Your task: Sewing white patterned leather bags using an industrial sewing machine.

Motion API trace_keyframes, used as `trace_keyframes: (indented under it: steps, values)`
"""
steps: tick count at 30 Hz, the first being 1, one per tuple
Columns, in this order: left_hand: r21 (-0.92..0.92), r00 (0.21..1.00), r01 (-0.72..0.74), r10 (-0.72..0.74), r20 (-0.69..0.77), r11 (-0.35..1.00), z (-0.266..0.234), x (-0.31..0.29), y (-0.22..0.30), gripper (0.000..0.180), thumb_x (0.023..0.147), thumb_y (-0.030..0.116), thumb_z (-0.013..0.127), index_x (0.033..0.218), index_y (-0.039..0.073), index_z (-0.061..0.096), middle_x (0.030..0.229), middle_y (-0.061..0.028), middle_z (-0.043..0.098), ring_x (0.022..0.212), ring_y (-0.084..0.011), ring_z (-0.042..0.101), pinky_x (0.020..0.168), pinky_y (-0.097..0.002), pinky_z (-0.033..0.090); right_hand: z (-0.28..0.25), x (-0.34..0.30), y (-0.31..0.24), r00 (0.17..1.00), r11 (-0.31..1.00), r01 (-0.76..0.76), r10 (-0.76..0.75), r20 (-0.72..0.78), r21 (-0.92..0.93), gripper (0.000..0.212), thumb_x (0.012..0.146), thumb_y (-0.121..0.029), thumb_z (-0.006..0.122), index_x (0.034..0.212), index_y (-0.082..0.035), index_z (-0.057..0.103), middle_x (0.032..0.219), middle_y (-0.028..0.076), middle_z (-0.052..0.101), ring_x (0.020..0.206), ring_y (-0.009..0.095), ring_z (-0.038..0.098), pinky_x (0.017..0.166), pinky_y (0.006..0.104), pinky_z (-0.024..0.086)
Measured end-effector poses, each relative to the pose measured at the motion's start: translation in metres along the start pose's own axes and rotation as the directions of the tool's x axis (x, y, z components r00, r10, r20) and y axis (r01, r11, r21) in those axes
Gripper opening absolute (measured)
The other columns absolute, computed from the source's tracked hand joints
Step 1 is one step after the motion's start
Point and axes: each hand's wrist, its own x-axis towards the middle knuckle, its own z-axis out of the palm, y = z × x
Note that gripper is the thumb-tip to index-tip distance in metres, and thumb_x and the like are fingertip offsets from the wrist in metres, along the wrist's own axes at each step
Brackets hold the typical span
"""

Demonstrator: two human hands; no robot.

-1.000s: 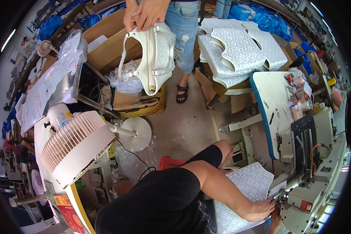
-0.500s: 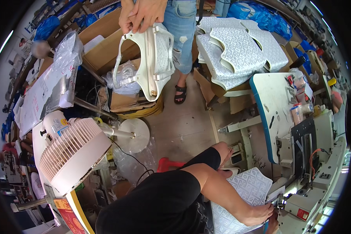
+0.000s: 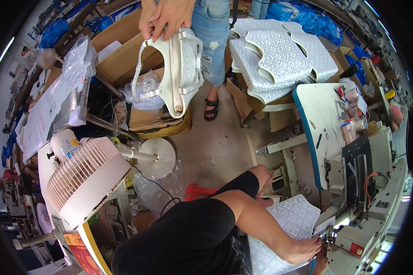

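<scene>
My left hand reaches across to the machine head at the lower right. Its fingers are bent and pressed together at the edge of a white-and-grey patterned panel, which looks like bag material. This panel slopes down beside my leg and runs under my forearm. Just past those fingertips is my right hand, mostly hidden and cut by the lower rim, so its grip does not show. Both hands are close to the light-coloured sewing machine, whose working point is too small to make out.
Across from me a person's hands hold a white handbag. Stacked patterned panels lie at the back right, near a blue-edged worktable. A fan stands on the left; its dark cable trails on the floor.
</scene>
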Motion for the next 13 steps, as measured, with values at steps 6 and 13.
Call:
trace_keyframes:
  steps: [6,13]
  values:
    - [-0.011,0.999,-0.002,0.002,0.037,1.0,-0.005,-0.001,-0.004,0.062,0.089,0.037,0.059,0.133,-0.007,0.063,0.141,-0.0252,0.058,0.132,-0.0422,0.051,0.107,-0.0568,0.043,-0.006,0.021,-0.026,0.931,0.94,0.301,-0.326,-0.165,-0.158,0.025,0.107,-0.02,0.054,0.118,-0.004,0.069,0.105,0.011,0.074,0.091,0.024,0.067,0.083,0.037,0.051]
    - [0.018,0.992,-0.025,0.023,0.121,1.0,-0.015,-0.002,-0.002,0.06,0.091,0.036,0.057,0.136,-0.005,0.062,0.142,-0.0253,0.057,0.133,-0.0431,0.05,0.107,-0.0611,0.041,-0.005,0.017,-0.019,0.96,0.964,0.257,-0.245,-0.139,0.074,0.023,0.103,-0.009,0.063,0.125,-0.005,0.069,0.116,0.013,0.074,0.1,0.025,0.071,0.088,0.0376,0.056]
